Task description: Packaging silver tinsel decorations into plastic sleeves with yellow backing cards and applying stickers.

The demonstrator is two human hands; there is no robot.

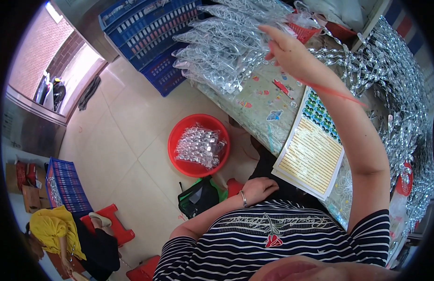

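Two hands in view. Right hand (289,47) raised over the counter (254,110), reaching toward the heap of clear bags of silver trinkets (221,51); fingers part-curled, thumb and forefinger pinched on a thin red strand (336,91) that trails down along the forearm. Left hand (258,188) low near the lap, loosely closed, palm side hidden; contents, if any, cannot be told. Thin bracelet at that wrist.

Item: red strand.
- Position: upper end at the right fingertips above the counter, remainder draped along the right forearm, free end just above the sticker sheet.
- Long axis: runs from upper left at the fingers to lower right at the loose end; slightly bowed, not taut.
- Handling, judged: very light, limp, no stiffness; likely to slip from a loose pinch and to snag on the silver pieces. Best taken near one end between fingertip pads.

Item: bagged trinkets.
- Position: stacked at the far end of the counter, partly over blue crates (147,28).
- Handling, judged: light, slick film, contents shifting; take by the bag's edge or cradle from below.

Also present: sheet of yellow strips and green dots (313,152) overhanging the near counter edge; strung silver ornaments (397,89) massed along the right; red basin (179,154) on the floor holding more bags; person in yellow (51,229) seated lower left.
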